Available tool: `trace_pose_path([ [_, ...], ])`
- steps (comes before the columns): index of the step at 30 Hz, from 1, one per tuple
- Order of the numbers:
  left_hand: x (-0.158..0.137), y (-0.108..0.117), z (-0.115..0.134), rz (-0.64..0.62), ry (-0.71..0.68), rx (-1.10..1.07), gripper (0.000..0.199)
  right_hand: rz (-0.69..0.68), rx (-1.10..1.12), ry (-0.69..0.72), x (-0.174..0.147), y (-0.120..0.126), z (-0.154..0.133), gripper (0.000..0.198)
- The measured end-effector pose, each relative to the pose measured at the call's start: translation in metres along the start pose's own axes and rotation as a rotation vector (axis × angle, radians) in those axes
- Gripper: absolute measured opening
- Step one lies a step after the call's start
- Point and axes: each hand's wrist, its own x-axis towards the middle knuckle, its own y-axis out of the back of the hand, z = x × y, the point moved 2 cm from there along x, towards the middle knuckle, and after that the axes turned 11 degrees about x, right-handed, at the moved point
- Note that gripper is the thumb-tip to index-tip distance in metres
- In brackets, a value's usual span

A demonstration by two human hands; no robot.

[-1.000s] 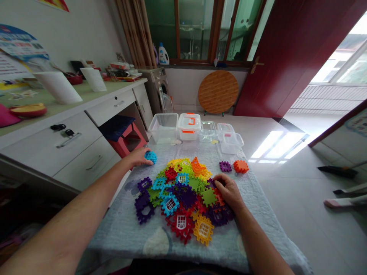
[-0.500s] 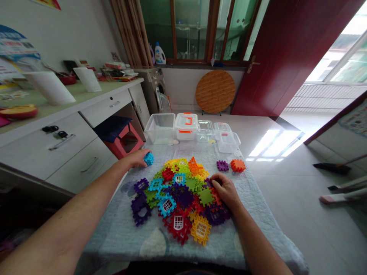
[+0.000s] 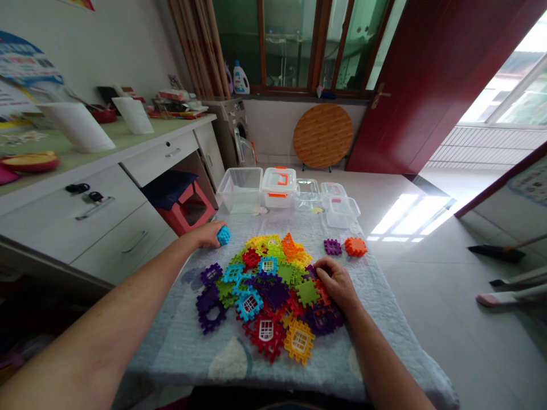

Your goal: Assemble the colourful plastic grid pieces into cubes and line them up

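Observation:
On the far left of the cloth-covered table, my left hand (image 3: 208, 234) is closed round a blue stack of interlocking building tiles (image 3: 223, 235). The stack rests on the cloth or just above it; I cannot tell which. My right hand (image 3: 337, 283) lies at the right side of the colourful pile of building tiles (image 3: 277, 293), its fingers curled. Its thumb and index finger close at a purple building tile (image 3: 311, 273), partly hidden under the hand. Beyond it lie a small purple stack (image 3: 332, 246) and an orange stack (image 3: 355, 247).
At the table's far edge stand an uncovered clear bin (image 3: 240, 193), a lidded box with orange clips (image 3: 278, 188) and several clear containers (image 3: 342, 212). A drawer desk (image 3: 106, 205) and a red stool (image 3: 188, 205) are to the left. Pale blue cloth (image 3: 179, 347) covers the table.
The view has shifted slightly. My left hand stays at the blue stack, and my right hand stays at the pile's right side. No tile has visibly moved.

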Motion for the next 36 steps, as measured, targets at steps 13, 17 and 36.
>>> trace_pose_path([
  [13, -0.048, 0.024, 0.029, 0.298, -0.073, 0.147, 0.090, 0.000, 0.012, -0.010, 0.001, 0.000, 0.001, 0.016],
  [17, -0.102, 0.013, 0.066, 0.371, -0.124, -0.052, 0.064, 0.000, 0.007, -0.005, 0.001, 0.001, 0.000, 0.016],
  [36, -0.134, -0.076, 0.085, 0.552, 0.162, -0.850, 0.049, 0.040, -0.081, 0.088, 0.027, -0.003, -0.022, 0.017],
])
